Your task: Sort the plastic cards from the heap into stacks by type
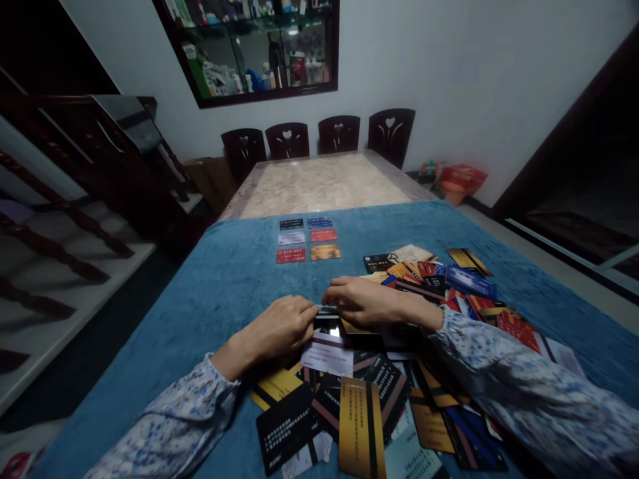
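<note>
Left hand [282, 326] has its fingers bent close together at the left edge of a dark, shiny card [325, 324], and the right hand [362, 303] bends over the other side with its fingertips pointing down. I can't tell if they pinch it, because the fingers hide its edges. One hand on each side may help keep it straight. The card is at the far end of a messy near heap [360, 426], on a blue cloth [229, 273] that covers part of the surface [324, 176]. The cloth probably helps stop cards from sliding. More cards lie in a far heap [469, 283] past the right arm. Farther off, six cards [323, 235] sit in two neat lines of three, all apart, maybe so each one can be seen by itself
</note>
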